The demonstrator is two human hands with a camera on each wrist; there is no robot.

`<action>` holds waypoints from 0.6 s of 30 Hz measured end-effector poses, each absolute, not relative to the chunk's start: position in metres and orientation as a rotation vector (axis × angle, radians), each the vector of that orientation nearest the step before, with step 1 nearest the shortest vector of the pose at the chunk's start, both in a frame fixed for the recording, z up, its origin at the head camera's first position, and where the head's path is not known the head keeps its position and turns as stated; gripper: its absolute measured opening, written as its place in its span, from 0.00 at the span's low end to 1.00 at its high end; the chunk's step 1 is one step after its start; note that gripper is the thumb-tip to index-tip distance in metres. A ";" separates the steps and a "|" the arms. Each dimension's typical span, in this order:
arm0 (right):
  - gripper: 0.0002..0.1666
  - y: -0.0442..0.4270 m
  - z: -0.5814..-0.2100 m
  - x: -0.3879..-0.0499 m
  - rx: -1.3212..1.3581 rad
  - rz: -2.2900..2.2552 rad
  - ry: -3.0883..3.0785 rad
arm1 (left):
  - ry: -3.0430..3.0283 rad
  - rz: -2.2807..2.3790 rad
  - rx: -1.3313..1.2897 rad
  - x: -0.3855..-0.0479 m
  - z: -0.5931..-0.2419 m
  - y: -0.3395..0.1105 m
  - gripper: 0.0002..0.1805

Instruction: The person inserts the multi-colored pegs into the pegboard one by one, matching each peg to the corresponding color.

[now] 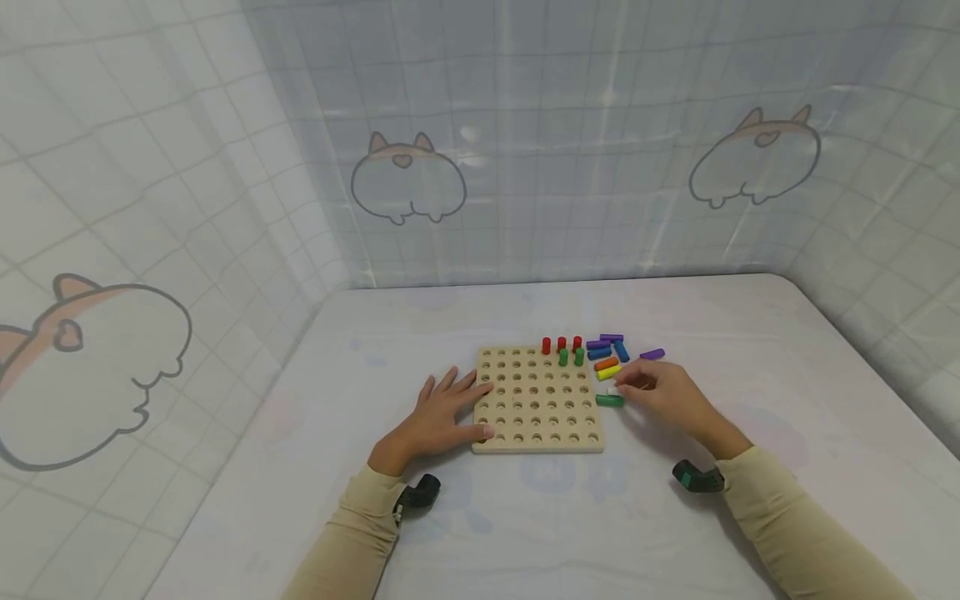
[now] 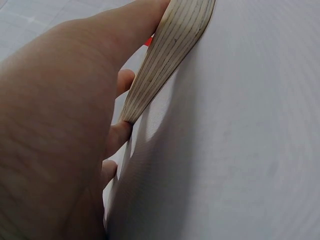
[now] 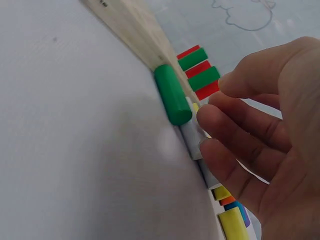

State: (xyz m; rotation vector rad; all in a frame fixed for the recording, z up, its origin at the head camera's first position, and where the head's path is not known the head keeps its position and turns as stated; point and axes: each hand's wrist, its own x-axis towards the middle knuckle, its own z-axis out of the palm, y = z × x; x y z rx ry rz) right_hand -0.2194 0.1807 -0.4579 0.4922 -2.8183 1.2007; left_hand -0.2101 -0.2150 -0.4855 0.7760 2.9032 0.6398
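A wooden pegboard lies flat, with several rows of holes. Three red pegs stand at its back right, and two green pegs are in front of them. My left hand is spread at the board's left side, thumb and index finger resting on it. My right hand hovers with bent fingers over white pegs right of the board; nothing shows between its fingertips. A loose green peg lies beside those, against the board's edge.
Loose yellow, orange, blue and purple pegs lie behind the right fingers. Another purple peg lies farther right. A white cloth covers the table, and tile-patterned sheeting hangs behind.
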 end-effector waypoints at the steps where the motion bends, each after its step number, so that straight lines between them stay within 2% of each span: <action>1: 0.07 0.180 -0.459 -0.219 0.502 1.186 -2.820 | 2.904 0.643 0.776 -0.210 -0.486 -0.215 0.45; 18: 0.09 0.171 -0.471 -0.218 0.714 0.994 -2.798 | 2.907 0.657 0.798 -0.211 -0.487 -0.216 0.45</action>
